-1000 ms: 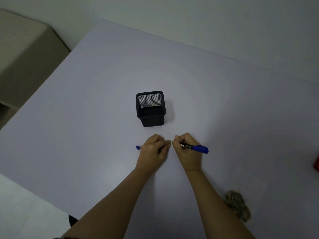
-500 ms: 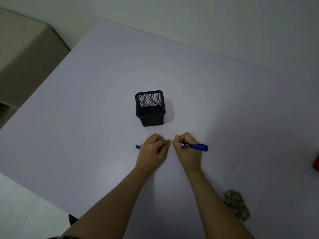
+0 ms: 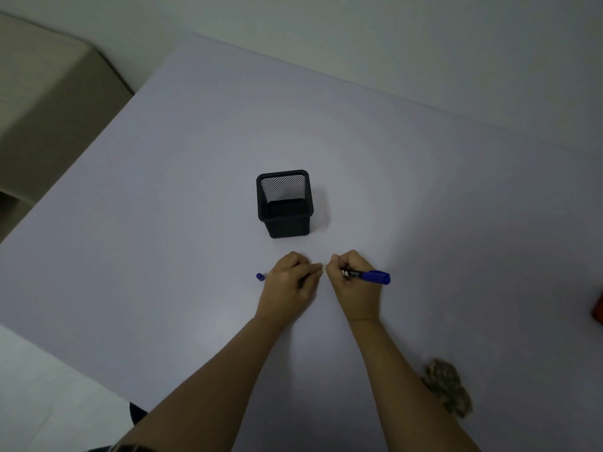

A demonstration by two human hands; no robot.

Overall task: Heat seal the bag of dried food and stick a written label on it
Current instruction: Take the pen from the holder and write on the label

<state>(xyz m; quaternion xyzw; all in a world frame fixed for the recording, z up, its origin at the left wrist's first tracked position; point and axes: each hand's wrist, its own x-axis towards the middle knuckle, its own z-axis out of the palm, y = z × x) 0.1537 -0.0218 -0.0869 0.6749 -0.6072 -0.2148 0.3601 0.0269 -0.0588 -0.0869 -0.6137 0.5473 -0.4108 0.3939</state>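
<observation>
My right hand [image 3: 354, 285] grips a blue marker [image 3: 370, 276] that points to the right, its capped end sticking out past my knuckles. My left hand [image 3: 288, 285] is closed, and its fingertips meet those of my right hand on a small white label [image 3: 323, 267] just above the table. A blue marker cap [image 3: 259, 276] lies on the table left of my left hand. The clear bag of brown dried food [image 3: 447, 388] lies flat at the lower right, beside my right forearm, with neither hand touching it.
A black mesh pen holder [image 3: 284, 203] stands upright just beyond my hands. A red object [image 3: 598, 309] pokes in at the right edge. The lavender table [image 3: 163, 190] ends at the left, with a beige piece of furniture [image 3: 49, 93] beyond it.
</observation>
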